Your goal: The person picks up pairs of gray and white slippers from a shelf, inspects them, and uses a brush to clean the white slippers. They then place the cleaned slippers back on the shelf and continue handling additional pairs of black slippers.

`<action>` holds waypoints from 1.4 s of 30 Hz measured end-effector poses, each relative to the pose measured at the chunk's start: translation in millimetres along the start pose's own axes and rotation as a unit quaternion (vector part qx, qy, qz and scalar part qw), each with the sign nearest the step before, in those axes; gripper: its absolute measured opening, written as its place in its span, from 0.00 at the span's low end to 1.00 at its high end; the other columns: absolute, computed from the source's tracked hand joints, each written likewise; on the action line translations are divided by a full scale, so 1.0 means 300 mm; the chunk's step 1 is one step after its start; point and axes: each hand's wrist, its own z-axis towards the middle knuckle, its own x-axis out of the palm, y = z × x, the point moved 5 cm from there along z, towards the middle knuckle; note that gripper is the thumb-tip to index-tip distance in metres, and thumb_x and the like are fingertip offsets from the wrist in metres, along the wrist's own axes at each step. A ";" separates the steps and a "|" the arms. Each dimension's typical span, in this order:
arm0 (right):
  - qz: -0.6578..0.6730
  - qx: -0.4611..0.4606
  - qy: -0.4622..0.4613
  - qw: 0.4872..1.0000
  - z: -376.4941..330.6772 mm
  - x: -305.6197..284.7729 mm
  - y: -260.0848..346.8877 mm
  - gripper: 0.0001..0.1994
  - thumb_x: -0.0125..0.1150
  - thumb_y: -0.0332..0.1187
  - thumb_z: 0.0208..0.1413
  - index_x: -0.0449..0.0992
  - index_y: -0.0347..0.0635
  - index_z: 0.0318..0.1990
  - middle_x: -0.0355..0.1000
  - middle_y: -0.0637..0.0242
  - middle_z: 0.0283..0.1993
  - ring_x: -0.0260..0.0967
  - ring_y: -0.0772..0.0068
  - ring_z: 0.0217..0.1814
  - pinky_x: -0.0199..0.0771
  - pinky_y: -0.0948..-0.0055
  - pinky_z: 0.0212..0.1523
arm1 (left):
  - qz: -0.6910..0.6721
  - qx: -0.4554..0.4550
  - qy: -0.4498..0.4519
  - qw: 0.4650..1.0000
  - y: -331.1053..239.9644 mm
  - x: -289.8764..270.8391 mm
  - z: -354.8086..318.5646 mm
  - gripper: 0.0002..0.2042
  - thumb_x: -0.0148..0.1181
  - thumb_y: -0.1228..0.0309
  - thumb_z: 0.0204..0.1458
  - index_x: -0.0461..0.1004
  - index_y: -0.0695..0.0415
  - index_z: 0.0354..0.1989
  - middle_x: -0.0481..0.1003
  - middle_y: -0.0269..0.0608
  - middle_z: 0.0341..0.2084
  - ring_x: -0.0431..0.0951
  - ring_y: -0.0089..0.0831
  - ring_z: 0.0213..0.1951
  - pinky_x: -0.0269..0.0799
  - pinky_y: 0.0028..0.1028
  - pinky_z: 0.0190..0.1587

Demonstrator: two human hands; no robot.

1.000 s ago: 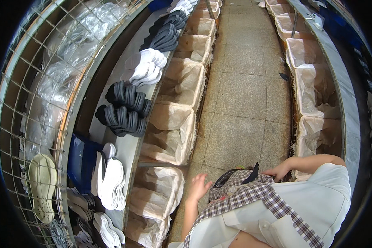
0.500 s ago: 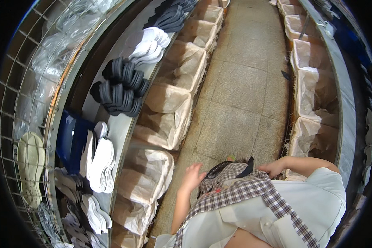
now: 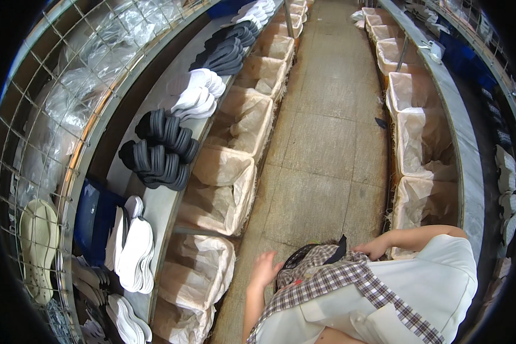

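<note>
My left hand (image 3: 263,269) is lifted beside the lined bins on the left, its fingers apart and nothing in them. On the other side, my right hand (image 3: 374,247) is at the edge of a brown-and-white checked apron (image 3: 321,280), with its fingers curled; whether it pinches the cloth I cannot make out. Nearest my left hand is a cloth-lined bin (image 3: 226,281). Beyond it, on the left bench, lie a stack of white insoles (image 3: 136,255), two rows of dark grey insoles (image 3: 165,163) and another white batch (image 3: 196,94).
Lined bins run below both benches, including a right-hand bin (image 3: 404,200). A tiled aisle floor (image 3: 321,155) stretches ahead between them. Wire mesh (image 3: 17,155) with a beige sole (image 3: 39,252) stands at far left, near a blue crate (image 3: 96,215). A grey bench (image 3: 467,155) edges the right.
The view has tilted up, so benches, bins and both hands sit lower in the picture and more of the far aisle shows. Both hands keep about the same pose.
</note>
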 end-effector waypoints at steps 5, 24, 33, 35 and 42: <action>0.021 0.030 0.051 0.998 0.000 0.018 -0.057 0.46 0.62 0.34 0.48 0.35 0.35 0.68 0.42 0.46 0.69 0.41 0.52 0.71 0.47 0.63 0.66 | -0.010 -0.011 -0.001 1.000 0.016 0.014 -0.008 0.25 0.61 0.59 0.47 0.68 0.57 0.53 0.68 0.53 0.51 0.67 0.49 0.54 0.61 0.39 0.57; 0.066 -0.073 0.000 0.995 0.030 -0.014 -0.047 0.38 0.62 0.32 0.50 0.47 0.34 0.65 0.52 0.49 0.65 0.50 0.58 0.66 0.50 0.65 0.64 | -0.003 -0.022 0.053 0.998 0.015 0.038 0.024 0.24 0.59 0.57 0.48 0.68 0.56 0.52 0.69 0.52 0.50 0.68 0.48 0.53 0.64 0.38 0.55; 0.075 -0.074 -0.031 0.994 -0.059 -0.029 0.040 0.36 0.63 0.38 0.51 0.50 0.35 0.64 0.55 0.50 0.64 0.53 0.59 0.64 0.54 0.66 0.63 | -0.007 -0.024 0.063 0.998 0.031 0.027 0.032 0.25 0.58 0.56 0.48 0.67 0.54 0.54 0.70 0.52 0.49 0.69 0.48 0.52 0.65 0.39 0.53; 0.061 -0.018 -0.005 0.998 -0.048 -0.046 0.051 0.36 0.61 0.38 0.52 0.50 0.35 0.64 0.55 0.50 0.64 0.53 0.59 0.64 0.55 0.66 0.62 | -0.004 -0.020 0.070 0.997 0.031 0.039 0.035 0.25 0.58 0.56 0.48 0.67 0.54 0.54 0.70 0.53 0.49 0.69 0.48 0.52 0.65 0.39 0.53; 0.069 -0.028 -0.030 0.997 -0.005 -0.016 -0.025 0.37 0.60 0.38 0.54 0.46 0.41 0.67 0.52 0.50 0.66 0.52 0.58 0.66 0.55 0.65 0.62 | 0.003 -0.032 0.094 0.995 0.012 0.045 0.041 0.25 0.59 0.55 0.48 0.67 0.53 0.53 0.70 0.53 0.49 0.69 0.48 0.52 0.65 0.39 0.53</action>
